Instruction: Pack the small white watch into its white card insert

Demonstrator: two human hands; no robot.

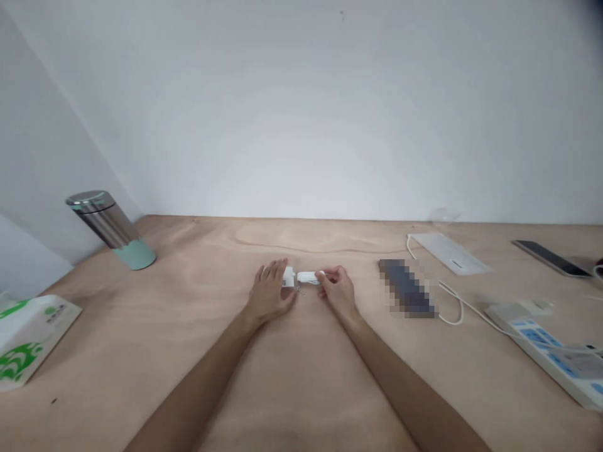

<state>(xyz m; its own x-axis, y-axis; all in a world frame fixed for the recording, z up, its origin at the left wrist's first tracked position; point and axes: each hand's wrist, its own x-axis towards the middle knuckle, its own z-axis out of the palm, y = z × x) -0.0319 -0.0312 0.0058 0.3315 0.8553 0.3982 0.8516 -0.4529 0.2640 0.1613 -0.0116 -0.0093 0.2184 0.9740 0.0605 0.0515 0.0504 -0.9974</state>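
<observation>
At the middle of the wooden table (301,364), my left hand (267,294) lies over a small white block (288,277), its fingers slightly apart and resting on the block's left side. My right hand (338,290) pinches the right end of a white bundle (308,277), which looks like a coiled cable, between thumb and fingers. The bundle lies just right of the block. A thin, small piece shows below the gap between them, too small to make out.
A steel and mint bottle (113,229) stands at the left, behind a tissue pack (38,336). On the right lie a blurred dark phone (407,289), a white cable (459,307), a clear sleeve (450,253), another phone (551,258) and a white-blue box (546,351).
</observation>
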